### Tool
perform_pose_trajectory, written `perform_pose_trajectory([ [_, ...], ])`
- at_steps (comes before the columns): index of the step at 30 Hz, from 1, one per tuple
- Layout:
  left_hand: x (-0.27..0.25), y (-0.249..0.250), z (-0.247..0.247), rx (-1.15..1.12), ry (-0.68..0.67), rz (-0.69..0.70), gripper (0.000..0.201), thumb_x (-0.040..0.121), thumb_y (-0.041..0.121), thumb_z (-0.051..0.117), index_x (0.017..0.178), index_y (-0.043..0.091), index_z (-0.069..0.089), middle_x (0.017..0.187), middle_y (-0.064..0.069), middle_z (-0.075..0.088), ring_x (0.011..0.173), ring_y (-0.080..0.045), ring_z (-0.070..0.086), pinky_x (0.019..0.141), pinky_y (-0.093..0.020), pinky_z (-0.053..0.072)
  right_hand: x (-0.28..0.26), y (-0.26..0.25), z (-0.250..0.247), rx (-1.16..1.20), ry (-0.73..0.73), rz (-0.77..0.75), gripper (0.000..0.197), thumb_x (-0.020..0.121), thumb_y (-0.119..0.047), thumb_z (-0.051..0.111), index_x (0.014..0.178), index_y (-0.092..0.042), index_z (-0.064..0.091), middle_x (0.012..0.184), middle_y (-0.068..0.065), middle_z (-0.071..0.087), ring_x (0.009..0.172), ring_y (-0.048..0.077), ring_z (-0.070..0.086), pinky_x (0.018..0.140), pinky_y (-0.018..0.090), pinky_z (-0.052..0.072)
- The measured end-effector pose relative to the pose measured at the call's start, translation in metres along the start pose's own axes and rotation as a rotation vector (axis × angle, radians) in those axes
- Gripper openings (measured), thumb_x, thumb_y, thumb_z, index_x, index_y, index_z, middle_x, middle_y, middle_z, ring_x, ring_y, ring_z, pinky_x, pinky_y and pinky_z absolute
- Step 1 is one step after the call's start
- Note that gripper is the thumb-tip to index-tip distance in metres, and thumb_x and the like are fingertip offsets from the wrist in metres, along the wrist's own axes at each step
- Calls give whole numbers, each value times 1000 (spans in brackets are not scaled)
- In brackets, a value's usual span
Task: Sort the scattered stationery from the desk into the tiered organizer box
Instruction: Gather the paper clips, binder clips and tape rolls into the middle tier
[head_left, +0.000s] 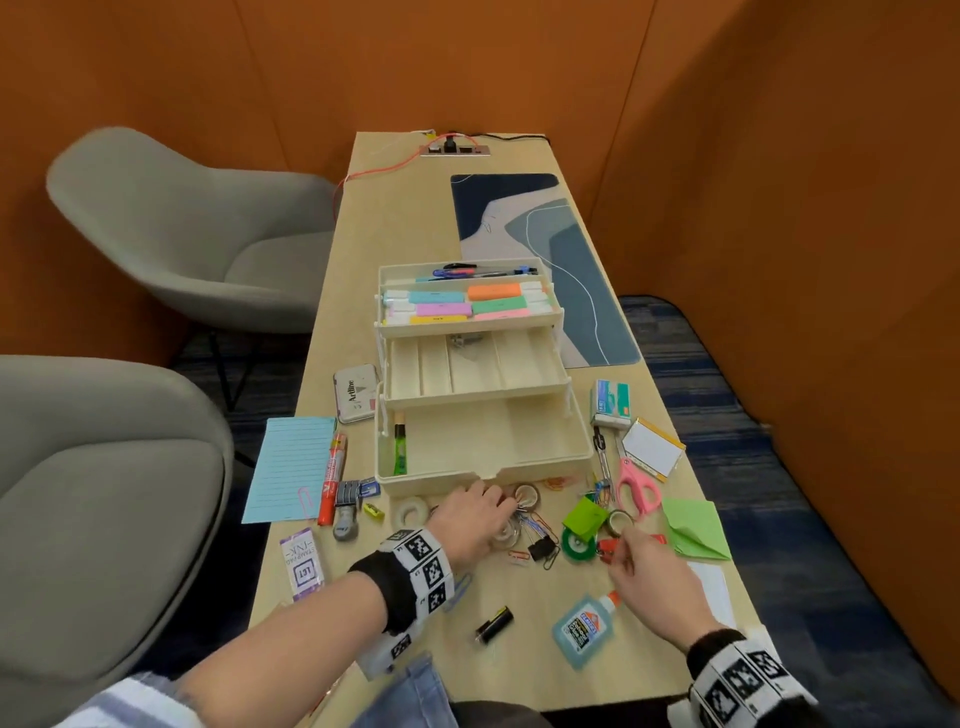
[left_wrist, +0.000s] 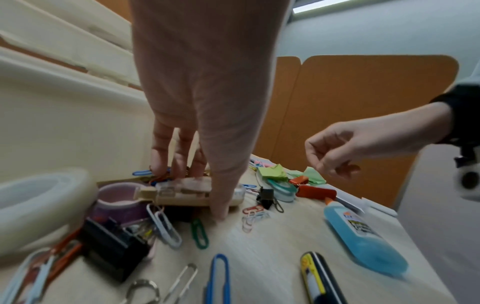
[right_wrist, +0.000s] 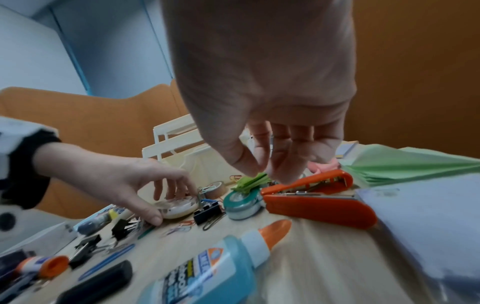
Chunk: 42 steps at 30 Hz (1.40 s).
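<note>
The cream tiered organizer box (head_left: 415, 480) stands open mid-desk: pens on top, highlighters below, a green tube (head_left: 399, 448) in the bottom tray. Just in front of it my left hand (head_left: 498, 519) reaches into a heap of paper clips and tape rolls. Its fingers and thumb grip a clear tape dispenser (left_wrist: 182, 195), also seen in the right wrist view (right_wrist: 182, 208). My right hand (head_left: 618, 551) hovers with loosely curled fingers above a red stapler (right_wrist: 319, 205) and a green tape roll (right_wrist: 241, 203), holding nothing.
A blue glue bottle (head_left: 579, 631) and a black marker (head_left: 493, 623) lie near the front edge. Pink scissors (head_left: 636, 483), green paper (head_left: 693, 527) and a staples box (head_left: 610, 402) sit at the right. A blue notepad (head_left: 291, 467), red marker (head_left: 332, 478) and stamp pad (head_left: 356, 392) lie left.
</note>
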<state>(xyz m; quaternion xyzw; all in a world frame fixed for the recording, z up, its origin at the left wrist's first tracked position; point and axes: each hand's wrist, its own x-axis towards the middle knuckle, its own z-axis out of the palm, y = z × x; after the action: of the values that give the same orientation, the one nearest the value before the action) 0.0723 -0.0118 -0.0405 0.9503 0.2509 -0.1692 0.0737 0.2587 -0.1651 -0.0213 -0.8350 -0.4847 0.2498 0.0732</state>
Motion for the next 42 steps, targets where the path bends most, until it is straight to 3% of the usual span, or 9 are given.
perform_pose_trajectory([
  [8,-24,-15,-15,-280,17,-19,54,81,45,67,123,17,48,119,-3,50,110,-20,49,88,-34,43,26,-23,21,-51,24,114,45,83,-57,53,104,-19,41,98,1,60,84,21,62,66,30,47],
  [14,-53,-44,-40,-709,181,-111,56,72,41,77,121,34,50,105,9,49,95,-9,53,86,-27,47,45,-42,30,-136,-14,177,72,75,-74,47,117,-17,41,118,9,57,107,27,56,82,36,51],
  [18,-60,-65,-61,-895,362,-143,54,72,40,78,120,41,52,105,10,52,92,-5,56,81,-17,46,48,-50,30,-176,-41,198,69,83,-68,45,123,-12,40,125,11,51,110,27,55,85,36,48],
  [23,-36,-82,-95,-755,508,-113,53,77,26,76,122,35,49,113,9,49,98,-6,54,86,-16,42,46,-55,25,-196,-29,126,56,89,-53,47,126,-12,40,128,8,50,111,23,56,90,33,47],
  [28,10,-97,-123,-185,467,-42,48,84,23,66,127,28,46,123,0,50,108,-19,50,93,-34,40,43,-60,16,-194,-31,16,52,92,-55,41,126,-16,44,124,1,53,112,15,53,96,33,45],
  [32,33,-103,-127,68,288,-23,46,89,18,56,131,25,41,127,-4,46,113,-22,49,93,-34,37,44,-61,-5,-151,-105,17,32,89,-54,45,93,-22,47,91,-4,58,86,13,56,79,27,49],
  [35,42,-103,-126,121,226,14,45,92,18,50,134,26,39,125,-4,47,110,-23,49,91,-35,38,42,-62,-20,-109,-192,22,31,89,-48,49,80,-19,47,83,0,57,75,13,50,70,27,44],
  [38,46,-105,-122,48,197,6,52,92,12,49,139,28,35,135,-2,44,120,-23,45,98,-37,36,37,-62,-30,-39,-219,-1,32,88,-44,51,92,-12,56,88,6,62,71,12,43,66,27,41],
  [42,40,-96,-104,-123,185,-61,62,91,12,45,148,24,24,156,-8,20,145,-30,12,117,-42,15,27,-65,-47,5,-200,-50,29,92,-41,46,113,-23,53,109,-1,58,89,11,49,73,26,38],
])
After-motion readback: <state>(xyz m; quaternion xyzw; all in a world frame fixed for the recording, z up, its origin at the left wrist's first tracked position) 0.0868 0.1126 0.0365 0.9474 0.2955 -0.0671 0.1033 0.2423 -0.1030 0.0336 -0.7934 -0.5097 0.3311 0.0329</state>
